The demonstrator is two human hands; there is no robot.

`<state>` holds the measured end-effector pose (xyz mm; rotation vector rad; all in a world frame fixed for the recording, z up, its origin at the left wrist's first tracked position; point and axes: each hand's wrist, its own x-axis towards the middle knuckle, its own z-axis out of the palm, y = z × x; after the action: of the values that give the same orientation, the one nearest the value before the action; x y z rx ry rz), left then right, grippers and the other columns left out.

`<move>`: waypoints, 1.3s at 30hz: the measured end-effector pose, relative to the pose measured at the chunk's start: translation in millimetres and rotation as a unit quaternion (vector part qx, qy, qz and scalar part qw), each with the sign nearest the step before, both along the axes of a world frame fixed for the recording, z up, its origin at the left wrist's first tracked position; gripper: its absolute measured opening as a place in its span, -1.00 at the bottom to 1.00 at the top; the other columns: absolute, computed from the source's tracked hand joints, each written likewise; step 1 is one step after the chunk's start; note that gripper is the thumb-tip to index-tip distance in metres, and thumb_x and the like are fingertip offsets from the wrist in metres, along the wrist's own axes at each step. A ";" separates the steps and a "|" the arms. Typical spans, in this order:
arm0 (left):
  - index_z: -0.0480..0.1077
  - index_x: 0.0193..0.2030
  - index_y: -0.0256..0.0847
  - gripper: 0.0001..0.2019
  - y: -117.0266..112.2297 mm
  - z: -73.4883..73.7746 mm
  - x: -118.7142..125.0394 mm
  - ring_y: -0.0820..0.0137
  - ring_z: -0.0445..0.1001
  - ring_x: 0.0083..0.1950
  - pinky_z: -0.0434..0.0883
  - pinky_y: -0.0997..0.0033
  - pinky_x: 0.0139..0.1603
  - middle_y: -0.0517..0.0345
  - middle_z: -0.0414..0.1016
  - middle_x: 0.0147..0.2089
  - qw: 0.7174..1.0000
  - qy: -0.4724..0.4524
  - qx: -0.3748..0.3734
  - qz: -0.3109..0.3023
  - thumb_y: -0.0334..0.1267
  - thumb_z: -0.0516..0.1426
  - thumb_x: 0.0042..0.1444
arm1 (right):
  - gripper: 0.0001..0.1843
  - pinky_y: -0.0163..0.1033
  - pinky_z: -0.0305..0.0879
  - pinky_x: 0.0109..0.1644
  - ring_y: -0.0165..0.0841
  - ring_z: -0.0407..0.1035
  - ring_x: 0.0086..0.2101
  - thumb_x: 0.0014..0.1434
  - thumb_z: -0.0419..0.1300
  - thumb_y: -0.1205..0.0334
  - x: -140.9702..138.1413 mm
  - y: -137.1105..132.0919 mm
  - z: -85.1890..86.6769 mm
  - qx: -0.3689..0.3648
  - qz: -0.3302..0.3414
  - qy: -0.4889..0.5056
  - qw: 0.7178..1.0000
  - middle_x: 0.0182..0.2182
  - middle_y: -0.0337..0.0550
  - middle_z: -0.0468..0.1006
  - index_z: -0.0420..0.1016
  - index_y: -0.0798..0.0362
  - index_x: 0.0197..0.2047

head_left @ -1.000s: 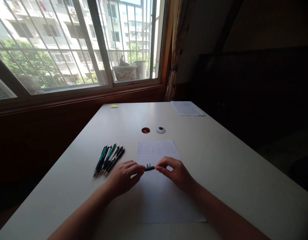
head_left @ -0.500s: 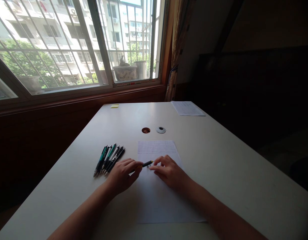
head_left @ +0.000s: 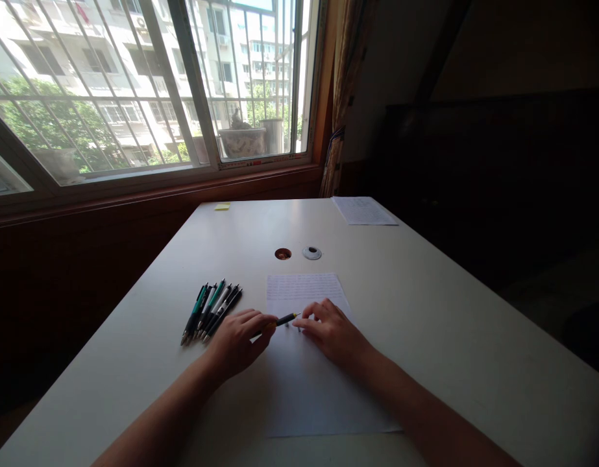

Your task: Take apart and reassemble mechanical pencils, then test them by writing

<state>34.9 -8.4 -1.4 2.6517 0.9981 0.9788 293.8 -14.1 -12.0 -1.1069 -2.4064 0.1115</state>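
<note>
My left hand [head_left: 238, 342] rests on the white table [head_left: 416, 305] and pinches a dark pen [head_left: 285, 319] whose yellow-marked tip points right over a sheet of lined paper [head_left: 309, 376]. My right hand [head_left: 331, 331] lies on that sheet just right of the pen tip, fingers curled down onto a small dark piece I cannot make out. Several pens [head_left: 212, 310], black, teal and white, lie side by side just left of my left hand.
A round cable hole [head_left: 282, 253] and its loose grey cap [head_left: 311, 253] sit beyond the paper. A second sheet [head_left: 363, 211] lies at the far right corner, a yellow sticky note [head_left: 222, 206] at the far left. The window [head_left: 134, 91] runs behind.
A second ago both hands held the pen between them. My right hand has let go and dropped onto the paper; the pen stays in my left hand, tip tilted up to the right.
</note>
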 end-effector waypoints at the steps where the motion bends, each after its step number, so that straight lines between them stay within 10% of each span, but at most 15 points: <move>1: 0.44 -0.05 -0.19 -0.83 0.1 -0.3 0.1 0.41 0.49 -0.33 0.36 0.46 -0.31 0.12 0.53 -0.34 1.000 0.000 -0.001 0.000 -0.34 0.06 0.30 | -0.69 -0.08 0.31 -0.04 -0.20 0.28 -0.15 0.27 0.18 0.39 0.0 0.2 -0.3 -0.003 0.000 -0.001 1.000 -0.13 -0.10 0.51 0.54 -0.14 0.01; 19: 0.43 -0.04 -0.19 -0.84 0.9 -0.8 -1.4 0.42 0.48 -0.33 0.33 0.46 -0.31 0.13 0.53 -0.32 1.000 0.012 -0.013 -0.004 -0.34 0.06 0.30 | -0.85 -0.08 0.28 -0.03 -0.20 0.25 -0.15 0.26 0.16 0.47 -1.3 0.3 -1.1 -0.026 -0.028 -0.014 0.999 -0.15 -0.11 0.49 0.42 0.03 -0.26; 39: 0.43 -0.05 -0.17 -0.84 2.1 -1.9 -1.9 0.40 0.50 -0.30 0.34 0.44 -0.27 0.13 0.55 -0.29 1.000 0.023 -0.013 0.002 -0.34 0.06 0.30 | -0.90 -0.15 0.40 -0.10 -0.30 0.42 -0.24 0.31 0.15 0.26 4.0 0.2 11.9 -0.133 -0.028 0.311 0.941 -0.25 -0.15 0.48 0.46 -0.02 -0.12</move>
<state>33.0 -6.4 -3.3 2.6635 1.0179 0.9016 297.8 -13.9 -0.1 -1.0529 -1.8203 0.6796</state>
